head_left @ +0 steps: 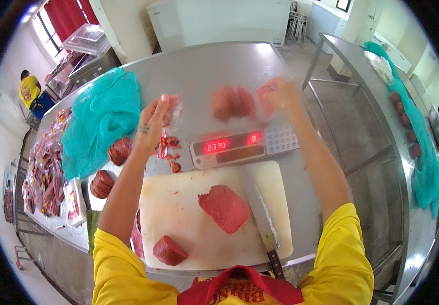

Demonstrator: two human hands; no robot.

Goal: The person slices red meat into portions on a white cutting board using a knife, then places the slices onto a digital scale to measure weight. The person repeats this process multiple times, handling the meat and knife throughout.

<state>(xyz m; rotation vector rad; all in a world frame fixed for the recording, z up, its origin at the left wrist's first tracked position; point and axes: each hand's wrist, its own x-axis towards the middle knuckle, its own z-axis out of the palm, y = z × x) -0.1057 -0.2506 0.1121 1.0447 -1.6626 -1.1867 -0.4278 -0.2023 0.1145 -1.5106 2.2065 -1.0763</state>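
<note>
The right hand (279, 94) and the meat slices (232, 102) on the scale (245, 145) were motion-blurred; its grip was unclear.

Table (219, 66) brushed shiny steel; cutting board (179, 213) matt white plastic.

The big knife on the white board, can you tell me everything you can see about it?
The knife has a long, broad, grey blade that looks like metal and a dark handle with pale rivets. It lies flat on the right part of the white cutting board, blade pointing away toward the scale, handle sticking out over the board's near edge toward the person. Neither hand touches it. The flat red block of meat lies just to its left; whether they touch I cannot tell.
</note>
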